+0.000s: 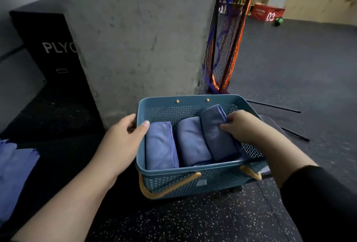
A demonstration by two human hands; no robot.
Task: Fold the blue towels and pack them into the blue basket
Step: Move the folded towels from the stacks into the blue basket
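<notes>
Towels: three folded blue ones sit side by side in the blue basket (193, 180) on the speckled floor; right hand (243, 126) pinches the right towel (216, 133), which tilts against the middle towel (193, 141); left hand (123, 137) grips the basket's left rim beside the left towel (160, 145); loose blue towels (13, 174) lie far left.

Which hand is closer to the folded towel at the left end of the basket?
Left. The left hand grips the blue basket rim right beside the leftmost folded towel; the right hand holds the rightmost towel, two towels away.
</notes>
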